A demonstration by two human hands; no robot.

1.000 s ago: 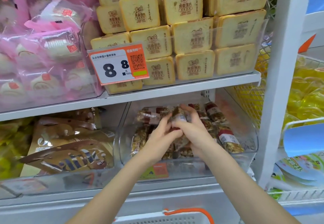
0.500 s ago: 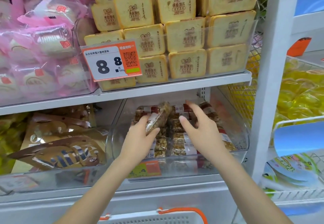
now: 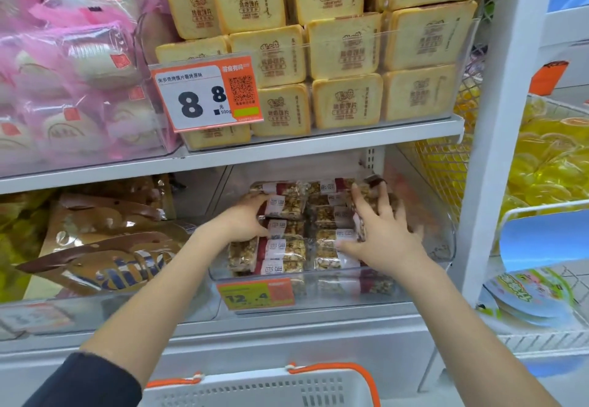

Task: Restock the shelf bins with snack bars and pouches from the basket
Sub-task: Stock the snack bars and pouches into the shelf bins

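Observation:
A clear plastic bin (image 3: 441, 247) on the lower shelf holds several nut bars (image 3: 287, 249) in clear wrappers with red-and-white labels, laid in two columns. My left hand (image 3: 243, 223) reaches into the bin's left side and grips a bar (image 3: 285, 206) lying near the top of the left column. My right hand (image 3: 384, 236) lies flat over the bars on the right, fingers spread, holding nothing. One bar (image 3: 360, 225) stands on edge under its fingers. The white basket (image 3: 255, 390) with orange handles shows at the bottom edge; its contents are hidden.
A neighbouring bin to the left holds brown pouches (image 3: 105, 247). The shelf above carries stacked toast packs (image 3: 344, 46) behind an orange price tag (image 3: 205, 97), and pink-wrapped buns (image 3: 73, 65). A white upright (image 3: 497, 119) bounds the shelf on the right; yellow packs (image 3: 548, 164) lie beyond.
My left hand carried a raised bar down and back onto the left column. My right hand shifted right and lowered flat onto the right-hand bars. The view moved closer.

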